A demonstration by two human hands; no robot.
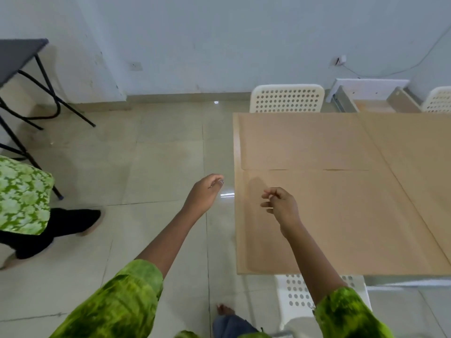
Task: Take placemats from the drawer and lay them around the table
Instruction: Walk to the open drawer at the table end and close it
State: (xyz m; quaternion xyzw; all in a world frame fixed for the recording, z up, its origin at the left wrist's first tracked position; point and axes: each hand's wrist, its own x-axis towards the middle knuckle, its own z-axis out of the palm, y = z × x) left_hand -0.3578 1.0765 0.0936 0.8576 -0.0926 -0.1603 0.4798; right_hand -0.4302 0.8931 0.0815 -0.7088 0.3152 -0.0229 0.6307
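Tan placemats lie flat on the table: one at the far left (305, 140), one at the near left (346, 230) and another on the right (419, 152). My right hand (280, 206) hovers just above the near-left placemat's left part, fingers loosely curled and apart, holding nothing. My left hand (206, 191) hangs over the floor just left of the table's edge (235, 191), also loosely curled and empty. A white drawer (366, 98) stands pulled open beyond the table's far side.
White perforated chairs stand at the far side (286, 98), the far right (439, 100) and the near side (296, 296). Another person in green cloth (22, 196) stands at the left by a black folding table (17, 54). My bare foot (224, 309) is on the tiled floor.
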